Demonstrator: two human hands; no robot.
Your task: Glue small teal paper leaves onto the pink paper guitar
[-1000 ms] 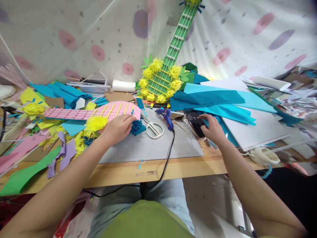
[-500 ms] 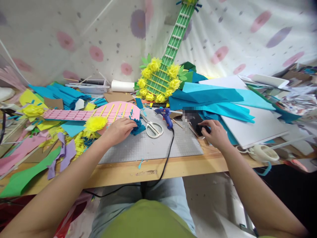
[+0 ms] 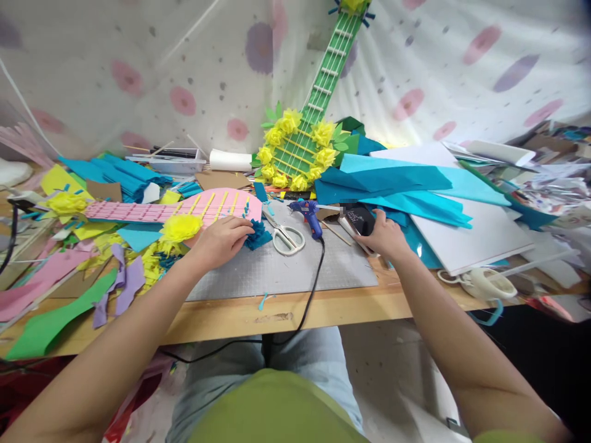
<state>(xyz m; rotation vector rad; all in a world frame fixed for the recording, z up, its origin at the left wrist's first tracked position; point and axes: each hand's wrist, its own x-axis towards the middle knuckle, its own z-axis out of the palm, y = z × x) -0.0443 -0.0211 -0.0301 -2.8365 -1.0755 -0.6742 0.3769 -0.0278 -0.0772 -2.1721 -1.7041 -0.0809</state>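
Note:
My left hand (image 3: 225,241) is closed on the edge of a crumpled blue paper flower (image 3: 257,235), beside the pink paper guitar (image 3: 217,206). A yellow paper flower (image 3: 181,227) lies on the guitar's lower edge. With fingers apart, my right hand (image 3: 386,235) rests at the right edge of a dark phone (image 3: 359,219), whose screen shows lit digits. Between my hands lie white-handled scissors (image 3: 288,240) and a blue glue gun (image 3: 308,215).
A green paper guitar with yellow flowers (image 3: 295,147) leans at the back. Blue paper sheets (image 3: 388,175) and a white board (image 3: 466,237) lie right. A black cord (image 3: 316,277) crosses the grey cutting mat (image 3: 272,277). A white cup (image 3: 489,285) stands at the right edge.
My right hand has moved slightly left and spread at the phone's edge; the screen now shows digits. My left hand stays at the blue flower. The view has shifted slightly.

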